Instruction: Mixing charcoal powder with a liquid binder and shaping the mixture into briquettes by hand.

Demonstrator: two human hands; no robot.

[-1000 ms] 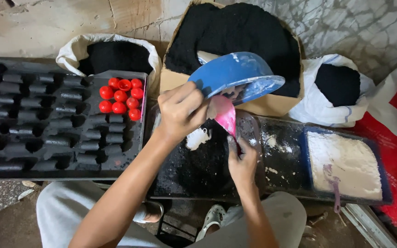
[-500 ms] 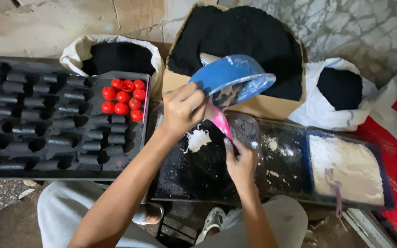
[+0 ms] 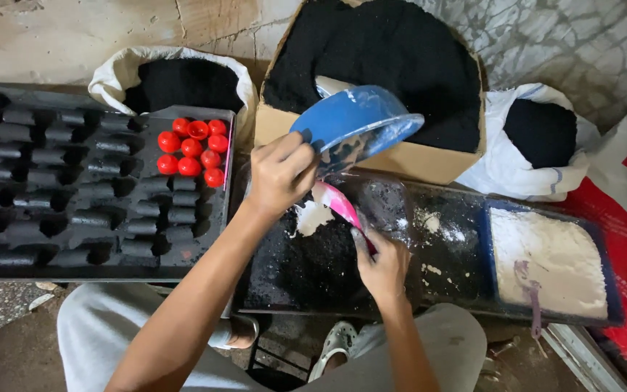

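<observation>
Left hand point(image 3: 279, 174) is clamped on the rim of the blue bowl point(image 3: 350, 120), tipped steeply over the black tray point(image 3: 306, 254). Right hand point(image 3: 382, 265) fingers are closed around the pink scraper point(image 3: 339, 203), blade just under the bowl's lip. My risk call: at that tilt the white powder point(image 3: 313, 216) could dump in one clump, or spill off toward the red caps point(image 3: 196, 149).

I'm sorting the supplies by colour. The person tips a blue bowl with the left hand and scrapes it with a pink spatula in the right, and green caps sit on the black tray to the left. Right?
Not quite: the caps on the black tray are red, not green, as the head view shows. The rest holds: the left hand tips the blue bowl and the right hand scrapes it with the pink spatula.
</observation>
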